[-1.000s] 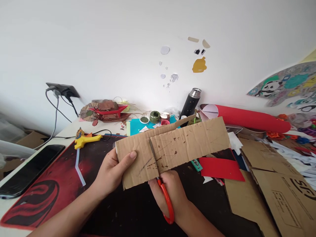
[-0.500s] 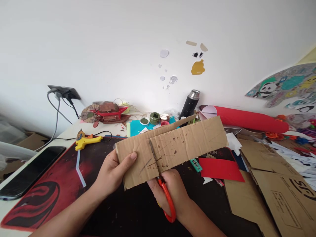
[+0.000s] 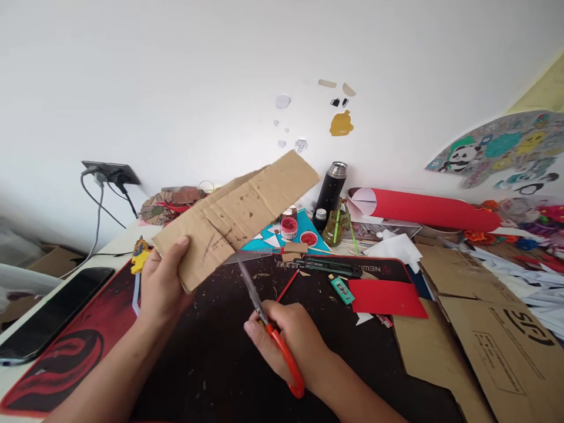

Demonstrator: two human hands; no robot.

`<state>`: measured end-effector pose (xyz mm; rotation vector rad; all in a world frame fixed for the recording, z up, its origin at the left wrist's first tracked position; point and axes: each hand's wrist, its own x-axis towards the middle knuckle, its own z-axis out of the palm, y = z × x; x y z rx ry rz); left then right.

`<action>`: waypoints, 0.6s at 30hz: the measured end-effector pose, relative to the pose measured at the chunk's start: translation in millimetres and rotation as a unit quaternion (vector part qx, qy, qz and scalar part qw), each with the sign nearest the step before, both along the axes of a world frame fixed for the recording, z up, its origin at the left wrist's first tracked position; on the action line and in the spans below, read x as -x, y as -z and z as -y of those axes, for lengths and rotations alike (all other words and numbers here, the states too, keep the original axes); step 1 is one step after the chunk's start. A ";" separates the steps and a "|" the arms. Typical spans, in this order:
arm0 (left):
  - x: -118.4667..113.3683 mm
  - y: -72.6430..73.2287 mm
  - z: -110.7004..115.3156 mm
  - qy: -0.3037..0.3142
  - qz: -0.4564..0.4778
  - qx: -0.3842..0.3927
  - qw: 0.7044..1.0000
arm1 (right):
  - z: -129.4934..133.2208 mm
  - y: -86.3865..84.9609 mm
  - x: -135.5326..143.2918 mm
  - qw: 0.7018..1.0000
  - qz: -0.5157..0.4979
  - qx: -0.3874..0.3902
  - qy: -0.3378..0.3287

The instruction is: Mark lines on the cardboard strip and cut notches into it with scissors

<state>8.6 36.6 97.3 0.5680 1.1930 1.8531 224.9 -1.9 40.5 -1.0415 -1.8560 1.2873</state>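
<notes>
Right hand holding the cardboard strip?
No, the left hand grips the cardboard strip, while the right hand holds the red-handled scissors.

A person's left hand (image 3: 165,285), right hand (image 3: 297,335) and both visible forearms (image 3: 112,367) are bare above the red-edged mat (image 3: 211,367).

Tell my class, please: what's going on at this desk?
A person's left hand holds a cardboard strip over the dark mat. The right hand holds red-handled scissors, their blades seemingly clear of the strip. A slit runs partway across it from the lower edge. A utility knife lies on the mat.
</notes>
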 end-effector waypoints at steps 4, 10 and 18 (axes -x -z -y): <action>4.8 -1.6 -1.8 -0.006 0.000 -0.030 1.000 | -3.4 1.4 -3.6 0.992 -0.103 0.039 0.068; -6.3 19.2 7.1 0.055 -0.057 0.022 0.997 | -5.1 -1.0 -8.1 0.983 -0.147 0.012 0.110; -13.8 24.7 13.7 0.106 -0.076 0.074 0.989 | -9.4 -1.0 -9.0 0.982 -0.139 0.040 0.122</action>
